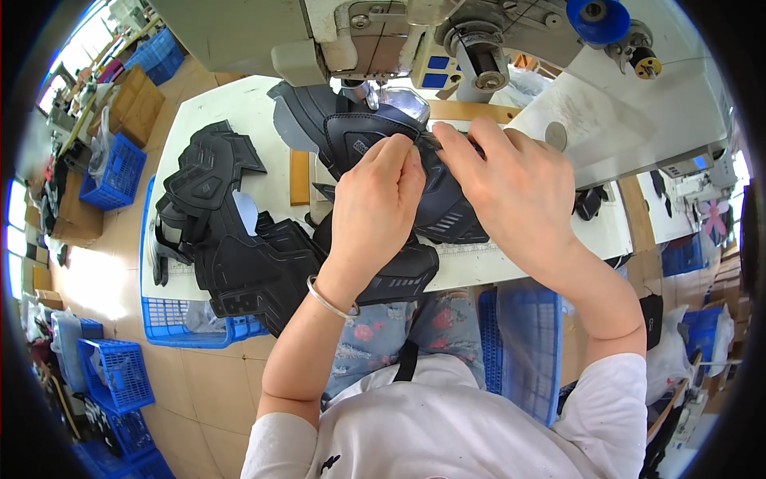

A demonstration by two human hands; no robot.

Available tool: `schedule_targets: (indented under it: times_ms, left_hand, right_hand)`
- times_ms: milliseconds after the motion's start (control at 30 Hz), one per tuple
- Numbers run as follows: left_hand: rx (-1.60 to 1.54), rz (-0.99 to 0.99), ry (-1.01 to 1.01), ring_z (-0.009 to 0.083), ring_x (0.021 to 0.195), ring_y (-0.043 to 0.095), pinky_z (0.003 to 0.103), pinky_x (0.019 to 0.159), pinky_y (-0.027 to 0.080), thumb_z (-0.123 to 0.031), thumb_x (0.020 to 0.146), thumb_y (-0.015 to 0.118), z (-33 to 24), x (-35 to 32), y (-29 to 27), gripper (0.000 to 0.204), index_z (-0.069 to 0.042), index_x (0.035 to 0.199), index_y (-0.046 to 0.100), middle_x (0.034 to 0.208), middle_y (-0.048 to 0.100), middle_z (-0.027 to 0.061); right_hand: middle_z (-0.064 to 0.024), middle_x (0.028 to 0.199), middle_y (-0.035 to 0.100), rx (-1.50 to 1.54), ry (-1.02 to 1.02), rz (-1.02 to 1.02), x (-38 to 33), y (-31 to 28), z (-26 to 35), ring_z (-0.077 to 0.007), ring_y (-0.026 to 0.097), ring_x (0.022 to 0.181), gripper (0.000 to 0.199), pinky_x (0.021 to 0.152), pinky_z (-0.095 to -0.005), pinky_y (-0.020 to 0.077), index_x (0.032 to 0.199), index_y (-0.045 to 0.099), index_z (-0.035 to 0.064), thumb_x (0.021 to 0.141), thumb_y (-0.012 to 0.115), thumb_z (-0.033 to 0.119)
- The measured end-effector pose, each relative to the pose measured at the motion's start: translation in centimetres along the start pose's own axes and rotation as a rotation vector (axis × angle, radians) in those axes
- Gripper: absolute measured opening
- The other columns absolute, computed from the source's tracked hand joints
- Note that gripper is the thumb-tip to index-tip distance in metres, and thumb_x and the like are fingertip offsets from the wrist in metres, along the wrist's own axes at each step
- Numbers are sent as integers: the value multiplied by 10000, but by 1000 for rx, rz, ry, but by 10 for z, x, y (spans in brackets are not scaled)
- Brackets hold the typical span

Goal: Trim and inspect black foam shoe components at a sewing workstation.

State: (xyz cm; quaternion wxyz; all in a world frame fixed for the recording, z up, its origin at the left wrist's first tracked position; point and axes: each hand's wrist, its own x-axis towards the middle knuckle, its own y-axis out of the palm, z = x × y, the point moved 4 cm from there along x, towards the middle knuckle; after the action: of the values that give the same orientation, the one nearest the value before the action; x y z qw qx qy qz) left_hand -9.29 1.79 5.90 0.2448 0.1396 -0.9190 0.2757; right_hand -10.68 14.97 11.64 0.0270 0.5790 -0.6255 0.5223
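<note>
Under the presser foot (361,94) of a sewing machine (383,44) lies a black moulded piece (359,136) with stitched seams and ridged panels, perhaps a shoe upper. My left hand (375,203) is closed, thumb and finger pinching the piece's edge just in front of the foot. Close beside it, my right hand (515,184) grips the same piece with bent fingers; its thumb is mostly hidden. Whatever small part lies between the fingertips cannot be made out. To the left, several similar black pieces (211,180) lie heaped on the white table (263,100), partly behind my left forearm.
A blue basket (171,319) stands under the table's left edge, and another blue bin (531,351) is right of my knees. The machine's arm (622,120) stretches over the right side. More blue crates (116,375) line the floor at far left.
</note>
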Motion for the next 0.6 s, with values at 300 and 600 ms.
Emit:
schedule_targets:
  times_ms: [300,600]
  left_hand:
    - [135,-8,51,352,684,606,425,593,478,-102,931,543,-6,0,5,100,-27,874,511,813,585,122]
    - [-225,46,-135,354,705,565,376,654,463,-107,968,512,17,-5,2,136,16,986,570,799,563,179]
  right_hand:
    - [17,676,505,-48,-35,68,4,7,1,-115,570,520,128,419,-262,426,723,546,123,680,666,135]
    - [39,761,582,209,49,56,1,6,-16,-148,618,575,194,462,-281,455,969,661,164,832,708,294]
